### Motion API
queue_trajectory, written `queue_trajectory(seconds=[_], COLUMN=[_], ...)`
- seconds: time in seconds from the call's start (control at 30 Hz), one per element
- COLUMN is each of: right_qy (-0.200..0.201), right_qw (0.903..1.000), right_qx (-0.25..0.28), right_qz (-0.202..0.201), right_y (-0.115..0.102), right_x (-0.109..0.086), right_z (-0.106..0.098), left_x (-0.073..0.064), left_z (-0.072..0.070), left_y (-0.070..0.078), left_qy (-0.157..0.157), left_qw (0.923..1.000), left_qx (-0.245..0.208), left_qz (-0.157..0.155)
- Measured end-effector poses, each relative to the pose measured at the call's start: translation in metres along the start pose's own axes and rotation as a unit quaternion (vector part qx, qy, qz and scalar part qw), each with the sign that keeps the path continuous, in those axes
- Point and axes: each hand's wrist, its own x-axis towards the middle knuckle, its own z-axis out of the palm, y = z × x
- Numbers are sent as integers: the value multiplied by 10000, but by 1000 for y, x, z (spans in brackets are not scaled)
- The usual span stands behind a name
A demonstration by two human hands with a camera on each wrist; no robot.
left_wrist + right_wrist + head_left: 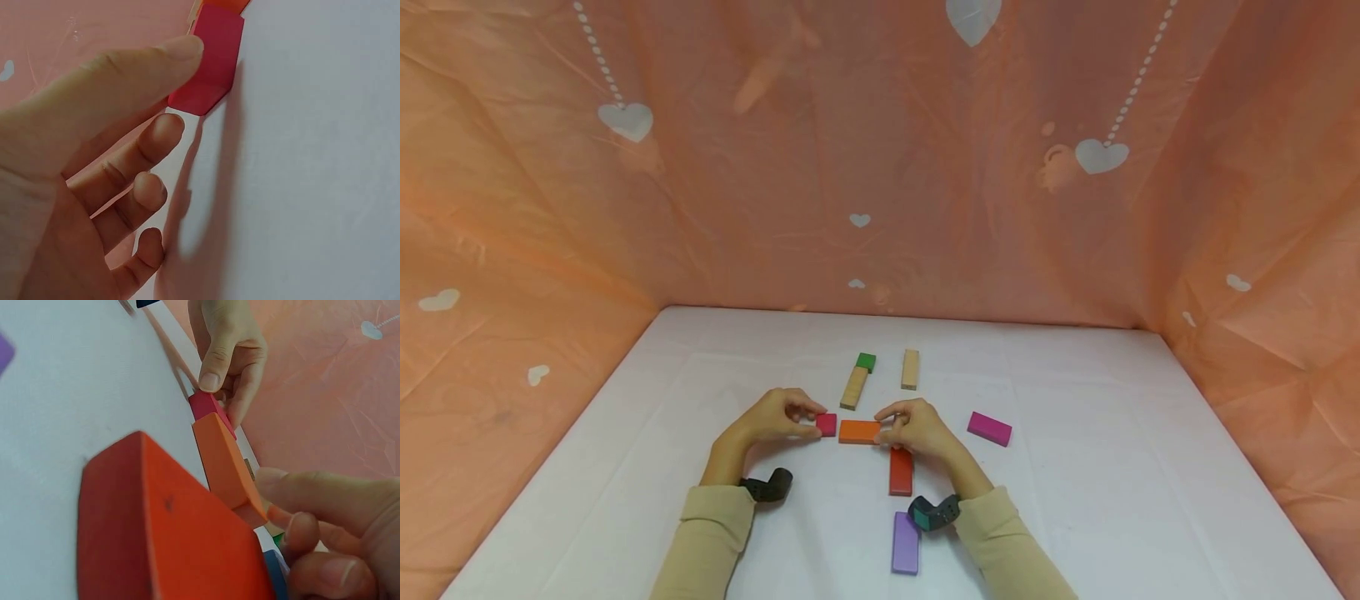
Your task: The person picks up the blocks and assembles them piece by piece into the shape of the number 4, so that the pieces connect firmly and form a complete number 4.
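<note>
My left hand pinches a small crimson block between thumb and index finger. Its other fingers curl loosely below the block in the left wrist view. Just right of that block lies a longer orange block, in line with it. At the orange block's right end is my right hand, with thumb and a finger around that end. A red block lies below the right hand, large and close in the right wrist view. Part of a dark blue block shows beside the right fingers, mostly hidden.
Beyond the hands, a plain wooden block meets a green block. Another wooden block lies nearby. A magenta block sits right, a purple block near the right wrist. Orange sheeting surrounds the white table.
</note>
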Motion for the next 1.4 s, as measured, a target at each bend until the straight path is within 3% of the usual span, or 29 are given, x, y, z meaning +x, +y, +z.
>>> queue_trajectory(seconds=[0.47, 0.8, 1.4], right_qy=[250, 416, 597], right_qw=[9996, 9986, 9973], right_qx=[-115, -302, -424], right_qz=[110, 151, 109], right_y=[-3, -2, -3], right_x=[-2, -2, -4], right_z=[3, 4, 2], left_x=[3, 5, 7], left_z=[5, 8, 14], left_y=[2, 2, 4], left_qy=[0, 84, 335], left_qw=[9997, 9998, 9991], left_qx=[103, 188, 202], left_qz=[-232, -33, -151])
